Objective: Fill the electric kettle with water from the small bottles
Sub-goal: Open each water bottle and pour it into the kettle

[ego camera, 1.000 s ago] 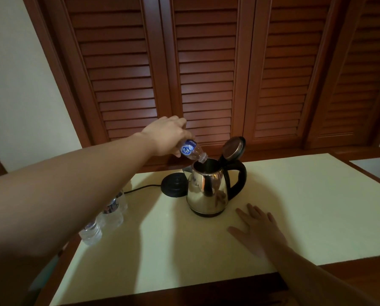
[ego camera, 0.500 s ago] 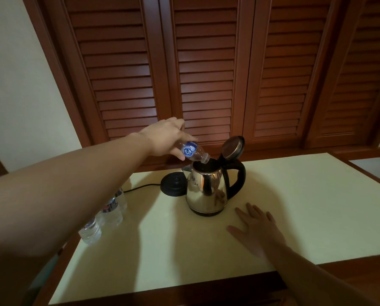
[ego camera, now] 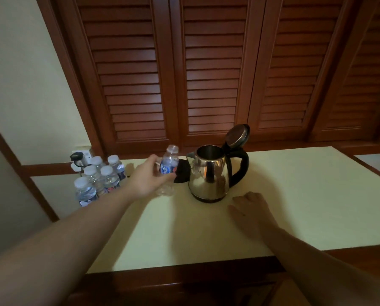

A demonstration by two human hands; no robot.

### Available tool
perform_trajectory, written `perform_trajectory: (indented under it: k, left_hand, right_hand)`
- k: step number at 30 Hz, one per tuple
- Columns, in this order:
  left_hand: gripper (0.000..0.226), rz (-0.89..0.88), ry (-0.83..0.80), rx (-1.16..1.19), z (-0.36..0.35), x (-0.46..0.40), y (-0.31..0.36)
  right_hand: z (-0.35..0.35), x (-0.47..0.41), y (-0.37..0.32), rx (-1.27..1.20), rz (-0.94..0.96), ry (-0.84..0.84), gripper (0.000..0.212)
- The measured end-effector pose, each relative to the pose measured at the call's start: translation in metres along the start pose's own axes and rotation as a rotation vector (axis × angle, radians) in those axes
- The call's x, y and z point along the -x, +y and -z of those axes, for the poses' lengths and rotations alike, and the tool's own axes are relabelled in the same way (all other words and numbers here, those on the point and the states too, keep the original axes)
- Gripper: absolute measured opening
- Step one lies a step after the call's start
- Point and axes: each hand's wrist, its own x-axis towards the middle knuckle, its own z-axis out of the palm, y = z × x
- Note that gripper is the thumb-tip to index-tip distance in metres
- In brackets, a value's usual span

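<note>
Nearest the camera, two bare forearms reach forward over the pale yellow surface (ego camera: 295,195), which has a dark wooden front edge. The right hand (ego camera: 254,212) rests palm down on the surface just in front of the kettle, its fingers loosely bent and holding nothing. Farther in and to the left, the left hand (ego camera: 150,178) grips a small clear bottle (ego camera: 168,171) with a blue label, fingers and thumb wrapped round its middle. The bottle stands upright, its base at or just above the surface, its neck uncapped, and it looks empty. Just to its right stands the steel electric kettle (ego camera: 208,175), with a black handle on its right side and its lid (ego camera: 237,134) tipped up and back, leaving the mouth open. Between bottle and kettle the black base (ego camera: 182,174) shows partly. At the far left corner of the surface, a cluster of capped bottles (ego camera: 100,180) stands close together. Behind them a plug (ego camera: 77,157) sits in a wall socket. Dark wooden louvred doors (ego camera: 213,74) fill the background.
</note>
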Motion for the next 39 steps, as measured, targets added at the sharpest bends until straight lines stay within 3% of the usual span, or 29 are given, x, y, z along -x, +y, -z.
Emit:
perform_trajectory:
  k: [4,9,12,15,19,23,33,39]
  left_hand:
    - [0.057,0.069,-0.017,0.123,-0.018,0.034,-0.021]
    - [0.04,0.063,-0.057,0.165,-0.03,0.06,-0.027]
    - [0.039,0.027,-0.079,0.169,-0.031,0.066,-0.028]
    - [0.041,-0.049,-0.087,0.105,-0.029,0.066,-0.027]
    - [0.049,-0.112,-0.117,0.015,-0.025,0.062,-0.029]
    - [0.05,-0.11,-0.145,-0.004,-0.023,0.061,-0.03]
    - [0.05,-0.197,-0.162,-0.051,-0.016,0.06,-0.034]
    - [0.054,-0.245,-0.144,-0.061,-0.009,0.058,-0.034]
  right_hand:
    - [0.009,0.01,-0.044,-0.103,0.131,-0.053,0.061]
    - [0.008,0.011,-0.07,-0.042,0.235,-0.166,0.041]
    - [0.001,0.009,-0.072,-0.122,0.224,-0.107,0.026]
    - [0.007,0.006,-0.082,-0.367,0.243,-0.028,0.015]
    - [0.036,0.003,-0.106,-0.652,0.263,0.139,0.017]
    - [0.051,-0.002,-0.117,-0.797,0.258,0.1,0.018]
    - [0.056,-0.003,-0.114,-0.83,0.337,0.0,0.036]
    - [0.063,0.001,-0.111,-0.75,0.389,-0.067,0.023]
